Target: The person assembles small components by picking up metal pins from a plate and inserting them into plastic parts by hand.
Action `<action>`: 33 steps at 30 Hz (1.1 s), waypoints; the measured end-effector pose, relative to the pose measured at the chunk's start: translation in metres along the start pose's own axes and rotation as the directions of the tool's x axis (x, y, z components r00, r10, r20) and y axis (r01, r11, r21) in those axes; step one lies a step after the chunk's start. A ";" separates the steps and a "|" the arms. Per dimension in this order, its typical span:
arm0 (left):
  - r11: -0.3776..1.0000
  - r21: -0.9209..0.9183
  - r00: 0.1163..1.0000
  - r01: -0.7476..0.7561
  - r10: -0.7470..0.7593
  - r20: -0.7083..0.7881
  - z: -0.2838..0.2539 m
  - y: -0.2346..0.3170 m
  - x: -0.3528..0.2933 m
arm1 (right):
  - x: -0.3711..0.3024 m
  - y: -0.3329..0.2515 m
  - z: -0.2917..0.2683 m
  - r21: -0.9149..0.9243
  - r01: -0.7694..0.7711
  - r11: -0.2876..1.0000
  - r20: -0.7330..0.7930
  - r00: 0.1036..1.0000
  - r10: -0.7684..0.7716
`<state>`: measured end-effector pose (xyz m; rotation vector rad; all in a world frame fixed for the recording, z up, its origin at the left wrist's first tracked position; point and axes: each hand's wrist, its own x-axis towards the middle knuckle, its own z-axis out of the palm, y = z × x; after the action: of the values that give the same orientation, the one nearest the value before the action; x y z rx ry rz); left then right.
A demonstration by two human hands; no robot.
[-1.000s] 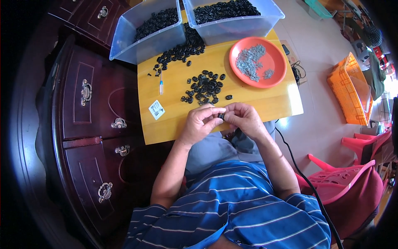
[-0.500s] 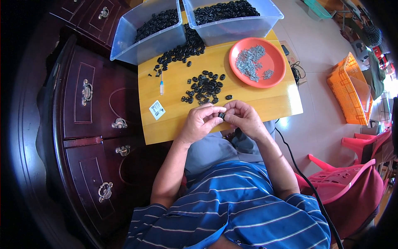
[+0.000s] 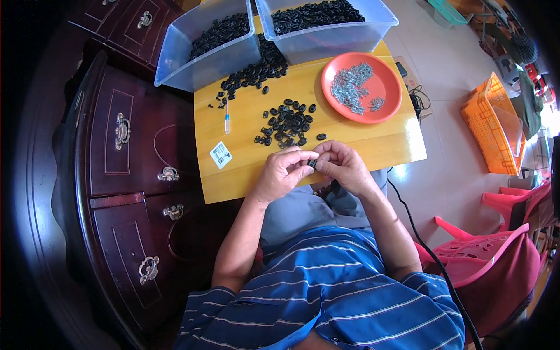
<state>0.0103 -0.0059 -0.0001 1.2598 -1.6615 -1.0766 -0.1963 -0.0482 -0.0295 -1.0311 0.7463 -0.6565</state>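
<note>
Head view: left hand [image 3: 279, 173] and right hand [image 3: 345, 167] meet just over the near edge of the yellow wooden worktop [image 3: 242, 179], thumbs and forefingers pinched together on one small black piece [image 3: 312, 164], probably plastic. Both grips narrow, piece held between the fingertips; mostly covered, so its exact shape and any fit can't be told.

Doing this well likely means one hand steadies the piece while the other presses or turns, force kept in line so it doesn't skid out. Thumbs a bit lower would show more of it. Holding it back over the wood seems safer: a slip here could drop to the lap.

Edges and room: loose pile of small black oval pieces [image 3: 286, 123] sits just beyond the fingers, one stray black oval piece [image 3: 321, 136] nearest the right hand, so forward reach is cluttered. Round orange-red plate [image 3: 389, 79] with thin silvery metal bits [image 3: 351, 87] is farther right, near the worktop's edge; don't knock it. Bare wood lies right of the pile below the plate, and left around the white square label [image 3: 220, 154]. Two translucent plastic bins, left [image 3: 211, 69] and right [image 3: 332, 44], close off the far side.
</note>
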 end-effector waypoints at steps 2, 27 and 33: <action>1.000 0.006 1.000 -0.004 0.004 0.002 0.000 0.000 0.000 | 0.000 0.001 -0.001 0.005 0.004 1.000 -0.001 1.000 -0.004; 0.918 0.390 0.954 -0.078 0.182 -0.236 0.023 0.015 0.004 | 0.000 0.005 0.010 0.207 0.088 0.974 -0.213 0.976 -0.042; 0.872 0.469 0.931 -0.137 0.275 -0.239 0.025 0.010 0.007 | 0.000 0.003 0.008 0.206 0.097 0.974 -0.215 0.975 -0.052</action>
<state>-0.0171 -0.0075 0.0012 1.4028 -1.8095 -0.3511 -0.1893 -0.0430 -0.0294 -0.8019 0.8013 -0.9012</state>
